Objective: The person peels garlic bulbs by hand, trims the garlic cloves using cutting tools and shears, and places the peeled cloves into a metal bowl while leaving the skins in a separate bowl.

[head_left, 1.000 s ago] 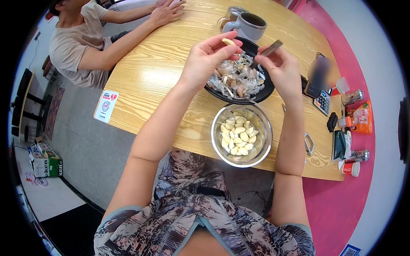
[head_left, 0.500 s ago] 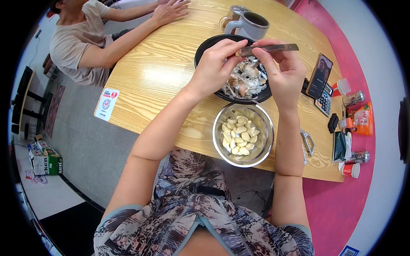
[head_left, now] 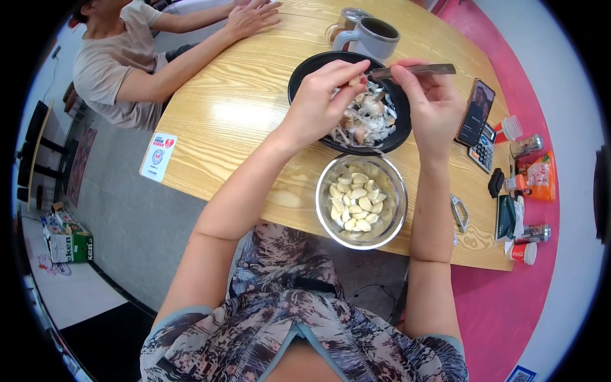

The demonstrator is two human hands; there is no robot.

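Note:
Over the black plate (head_left: pixel 402 130), my left hand (head_left: pixel 321 99) pinches a garlic clove (head_left: pixel 356 81) between thumb and fingertips. Gripped in my right hand (head_left: pixel 428 92) is a small knife (head_left: pixel 440 69), its tip end pointing left, close to the clove. White papery garlic skins (head_left: pixel 375 121) and some garlic pieces lie on the plate under my hands. Nearer to me stands a steel bowl (head_left: pixel 323 213) holding several peeled garlic cloves (head_left: pixel 358 193).
Behind the plate are a grey mug (head_left: pixel 366 44) and a glass jar (head_left: pixel 351 16). A phone (head_left: pixel 476 111), calculator (head_left: pixel 482 153), cups and jars line the right edge. Another person (head_left: pixel 127 67) sits at left, hands on the wooden table (head_left: pixel 223 95).
My right hand has moved slightly right with the knife, away from my left hand. More of the clove shows now. My left hand stays nearly in place.

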